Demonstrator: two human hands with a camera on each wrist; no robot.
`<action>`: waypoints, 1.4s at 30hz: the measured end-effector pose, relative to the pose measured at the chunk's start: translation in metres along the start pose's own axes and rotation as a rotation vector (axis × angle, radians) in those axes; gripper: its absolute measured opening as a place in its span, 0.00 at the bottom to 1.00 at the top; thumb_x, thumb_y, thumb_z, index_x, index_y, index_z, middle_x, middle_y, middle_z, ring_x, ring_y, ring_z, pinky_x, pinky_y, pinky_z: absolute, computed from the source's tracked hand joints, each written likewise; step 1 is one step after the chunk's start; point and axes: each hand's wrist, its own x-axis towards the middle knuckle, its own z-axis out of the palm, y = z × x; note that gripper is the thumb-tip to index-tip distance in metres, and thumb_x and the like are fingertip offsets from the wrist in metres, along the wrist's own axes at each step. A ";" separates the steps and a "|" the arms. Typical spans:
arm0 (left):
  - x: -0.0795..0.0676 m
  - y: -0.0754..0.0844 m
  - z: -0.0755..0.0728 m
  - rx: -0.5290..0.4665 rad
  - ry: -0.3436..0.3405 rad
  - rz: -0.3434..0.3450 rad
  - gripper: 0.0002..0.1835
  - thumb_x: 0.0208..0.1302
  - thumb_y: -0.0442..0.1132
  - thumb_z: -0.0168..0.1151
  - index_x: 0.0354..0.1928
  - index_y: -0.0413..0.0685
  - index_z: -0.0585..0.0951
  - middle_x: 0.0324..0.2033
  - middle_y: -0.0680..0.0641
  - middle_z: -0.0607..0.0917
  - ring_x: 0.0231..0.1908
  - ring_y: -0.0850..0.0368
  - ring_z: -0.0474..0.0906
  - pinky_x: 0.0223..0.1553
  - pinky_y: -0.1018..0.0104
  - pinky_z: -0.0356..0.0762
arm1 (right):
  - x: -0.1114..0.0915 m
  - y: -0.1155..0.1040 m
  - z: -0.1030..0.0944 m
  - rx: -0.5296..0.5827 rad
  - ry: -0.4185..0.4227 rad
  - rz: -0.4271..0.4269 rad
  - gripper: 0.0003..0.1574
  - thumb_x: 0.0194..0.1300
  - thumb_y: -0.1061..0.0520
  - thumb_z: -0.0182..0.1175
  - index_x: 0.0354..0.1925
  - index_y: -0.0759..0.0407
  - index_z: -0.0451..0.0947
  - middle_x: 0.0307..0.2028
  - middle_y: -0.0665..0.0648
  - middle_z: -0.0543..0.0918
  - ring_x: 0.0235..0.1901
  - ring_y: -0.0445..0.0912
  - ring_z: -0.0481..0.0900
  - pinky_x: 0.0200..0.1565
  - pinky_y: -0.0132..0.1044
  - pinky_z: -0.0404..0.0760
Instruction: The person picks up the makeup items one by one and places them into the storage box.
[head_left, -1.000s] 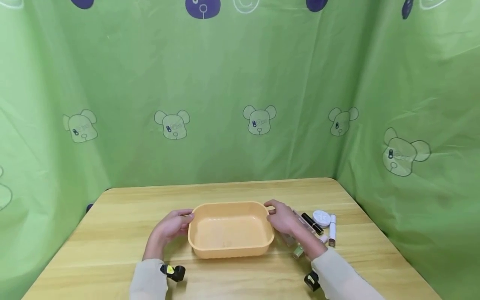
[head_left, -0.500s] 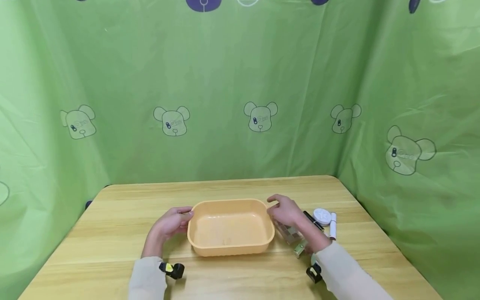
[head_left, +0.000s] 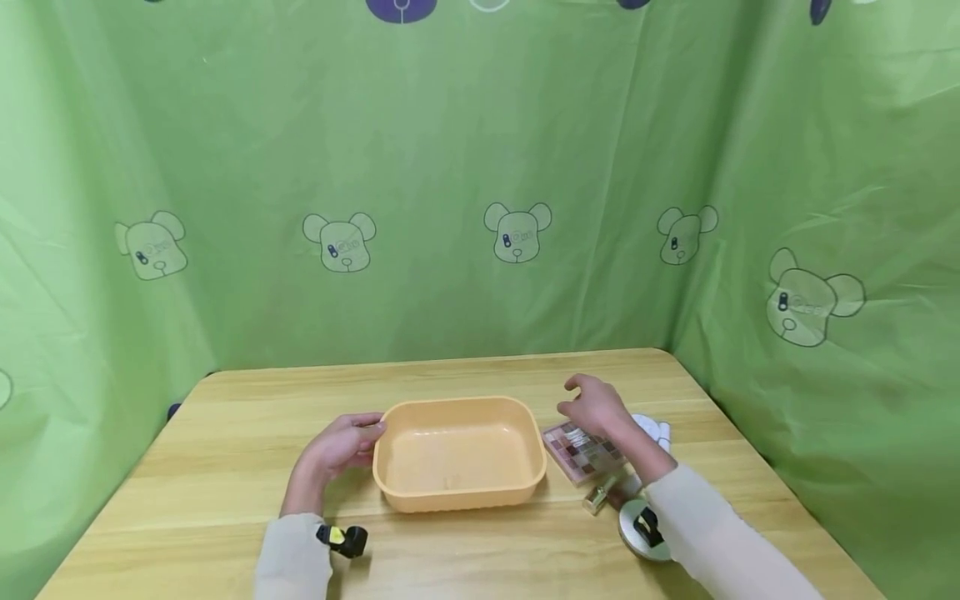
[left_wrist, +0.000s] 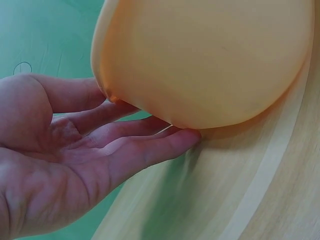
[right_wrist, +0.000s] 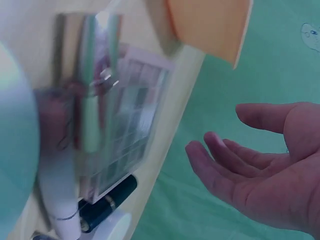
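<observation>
A pale orange plastic basin (head_left: 459, 460) stands in the middle of the table. My left hand (head_left: 336, 446) grips its left end, thumb at the rim; in the left wrist view the fingers (left_wrist: 150, 147) reach beneath the basin's curved side. To the right of the basin, my right hand (head_left: 597, 407) hovers with loosely bent fingers and holds nothing. Below that hand lies an eyeshadow palette (head_left: 573, 454) with a clear lid. A small gold-and-green tube (head_left: 596, 497) lies just in front of it. The right wrist view shows a dark tube (right_wrist: 111, 201) against the palette's end.
A flat round disc (head_left: 628, 527) lies under the right wrist. Behind the right forearm, a white round case (head_left: 647, 425) is partly hidden. A long pale tube (right_wrist: 57, 170) lies beside the palette. Green curtain (head_left: 427, 308) surrounds the wooden table (head_left: 247, 433).
My right hand has let go of the basin's right rim and moved right, over the cosmetics, uncovering the palette. The left hand keeps its grip; the basin stays about where it was.
</observation>
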 end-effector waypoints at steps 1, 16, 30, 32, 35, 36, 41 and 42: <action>0.000 0.000 0.000 0.002 -0.002 0.001 0.27 0.71 0.38 0.50 0.67 0.30 0.61 0.58 0.30 0.74 0.54 0.41 0.76 0.52 0.50 0.78 | 0.000 0.002 0.000 -0.022 -0.002 0.007 0.32 0.59 0.54 0.61 0.58 0.70 0.69 0.46 0.69 0.80 0.43 0.58 0.80 0.40 0.48 0.82; -0.001 0.001 0.000 -0.012 0.005 0.001 0.27 0.71 0.38 0.50 0.67 0.31 0.62 0.57 0.31 0.75 0.52 0.42 0.76 0.51 0.52 0.79 | 0.002 0.024 0.009 -0.203 -0.170 0.186 0.36 0.51 0.47 0.71 0.44 0.77 0.73 0.31 0.63 0.78 0.30 0.51 0.76 0.30 0.39 0.80; -0.003 0.002 0.001 -0.016 -0.008 -0.002 0.27 0.71 0.38 0.50 0.67 0.31 0.62 0.57 0.30 0.74 0.54 0.40 0.75 0.51 0.52 0.79 | 0.010 0.034 0.019 -0.224 -0.213 0.246 0.40 0.46 0.43 0.74 0.42 0.75 0.73 0.29 0.59 0.76 0.30 0.50 0.74 0.30 0.36 0.77; -0.003 0.002 0.001 -0.011 -0.004 -0.002 0.27 0.71 0.38 0.50 0.67 0.30 0.62 0.57 0.30 0.74 0.54 0.40 0.76 0.50 0.52 0.80 | 0.011 0.034 0.019 -0.222 -0.212 0.253 0.40 0.46 0.43 0.75 0.41 0.73 0.73 0.29 0.59 0.76 0.30 0.50 0.74 0.30 0.36 0.76; -0.004 0.003 0.002 -0.012 0.006 -0.009 0.27 0.71 0.37 0.50 0.67 0.30 0.62 0.57 0.30 0.74 0.53 0.41 0.76 0.50 0.52 0.80 | 0.013 0.034 0.020 -0.221 -0.211 0.254 0.39 0.45 0.44 0.75 0.41 0.73 0.74 0.29 0.59 0.76 0.30 0.51 0.74 0.30 0.36 0.76; -0.004 0.003 0.002 -0.011 0.008 -0.010 0.27 0.71 0.37 0.50 0.67 0.30 0.62 0.56 0.30 0.75 0.53 0.41 0.76 0.50 0.52 0.80 | 0.013 0.033 0.020 -0.217 -0.213 0.259 0.38 0.45 0.44 0.75 0.41 0.73 0.74 0.30 0.59 0.75 0.31 0.51 0.74 0.30 0.36 0.76; -0.004 0.004 0.002 -0.016 0.007 -0.007 0.27 0.71 0.38 0.50 0.67 0.31 0.61 0.56 0.30 0.75 0.53 0.40 0.76 0.50 0.50 0.79 | 0.014 0.031 0.018 -0.216 -0.224 0.257 0.35 0.46 0.46 0.75 0.40 0.73 0.74 0.30 0.60 0.76 0.31 0.51 0.74 0.31 0.37 0.76; -0.004 0.004 0.002 -0.016 0.008 -0.005 0.27 0.71 0.38 0.50 0.67 0.31 0.62 0.56 0.30 0.75 0.53 0.40 0.76 0.50 0.50 0.79 | 0.014 0.030 0.017 -0.218 -0.226 0.258 0.35 0.46 0.46 0.75 0.40 0.72 0.74 0.30 0.60 0.76 0.31 0.51 0.74 0.31 0.37 0.76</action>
